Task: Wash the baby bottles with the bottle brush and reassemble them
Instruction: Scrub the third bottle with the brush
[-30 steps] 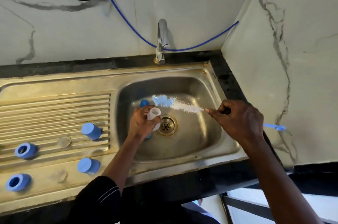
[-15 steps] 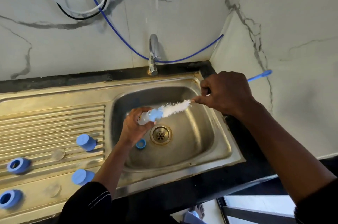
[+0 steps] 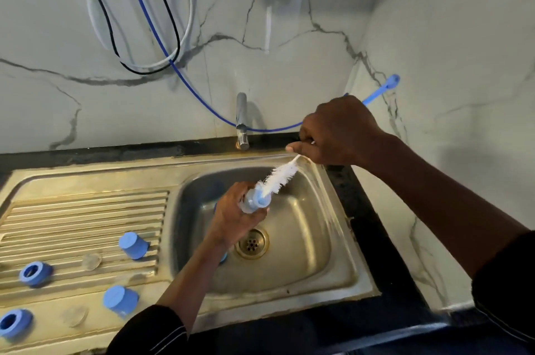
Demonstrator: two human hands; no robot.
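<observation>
Out on the drainboard [image 3: 86, 209] the blue rings [image 3: 34, 273], blue caps [image 3: 133, 245] and clear teats [image 3: 91, 261] lie apart, probably set aside to be washed in turn. Over the sink [image 3: 333, 253] the left hand [image 3: 231, 218] is wrapped round a baby bottle [image 3: 249, 205], its mouth tilted up to the right to meet the bottle brush [image 3: 279, 176]. The right hand [image 3: 338, 131] pinches the stem just behind the bristles, for steering, I'd guess. A second ago the brush was outside the bottle. Now its blue tip sits in the mouth, and the right hand is higher.
</observation>
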